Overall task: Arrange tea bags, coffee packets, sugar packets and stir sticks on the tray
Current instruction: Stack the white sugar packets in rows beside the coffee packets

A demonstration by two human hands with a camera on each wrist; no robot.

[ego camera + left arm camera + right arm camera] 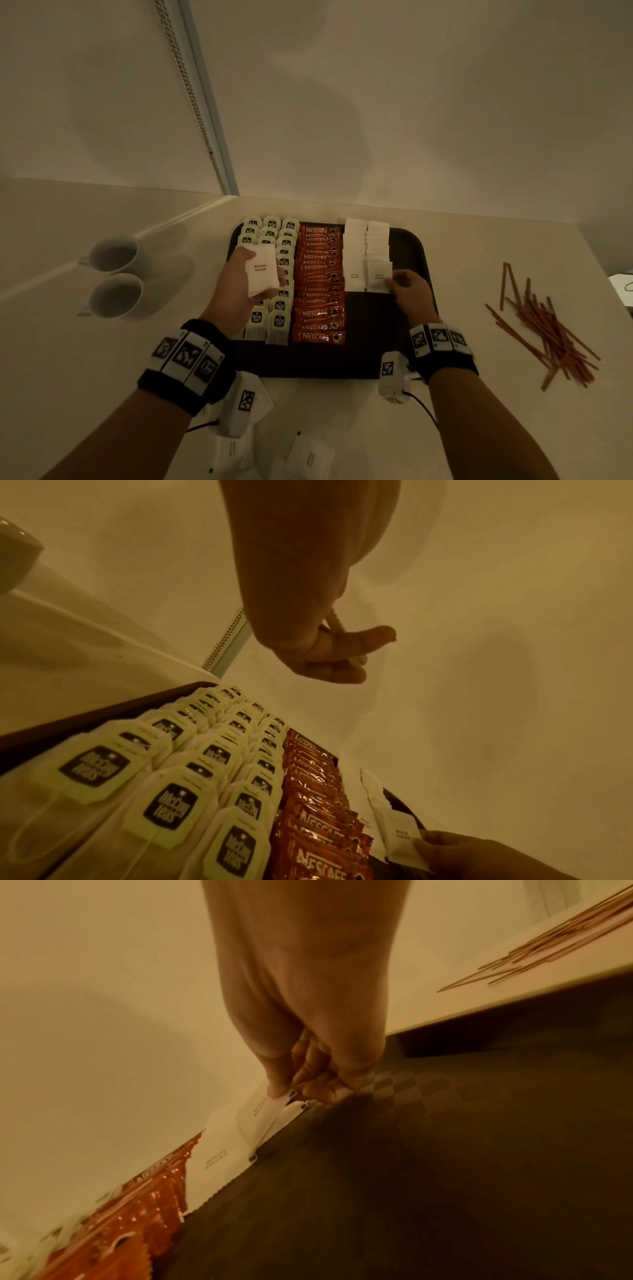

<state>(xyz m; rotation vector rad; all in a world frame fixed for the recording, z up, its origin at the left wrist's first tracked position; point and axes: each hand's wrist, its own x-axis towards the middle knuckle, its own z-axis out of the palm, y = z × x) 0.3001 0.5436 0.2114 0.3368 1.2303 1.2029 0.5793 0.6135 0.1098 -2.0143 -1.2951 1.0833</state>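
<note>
A dark tray [416, 260] holds rows of tea bags [281, 318] on its left, red coffee packets [318, 308] in the middle and two columns of white sugar packets [354, 246] on its right. My left hand [236, 277] hovers over the tea bags, gripping a small stack of sugar packets [262, 274]. My right hand [399, 282] pinches one sugar packet [378, 275] at the near end of the right column, its edge lifted off the tray [445, 1150]. The same sugar packet [260, 1112] shows between thumb and fingers in the right wrist view.
Brown stir sticks [548, 329] lie in a loose pile on the table right of the tray. Two white cups [114, 255] stand to the left. Loose sugar packets [310, 452] lie on the table near me. A wall rises behind the tray.
</note>
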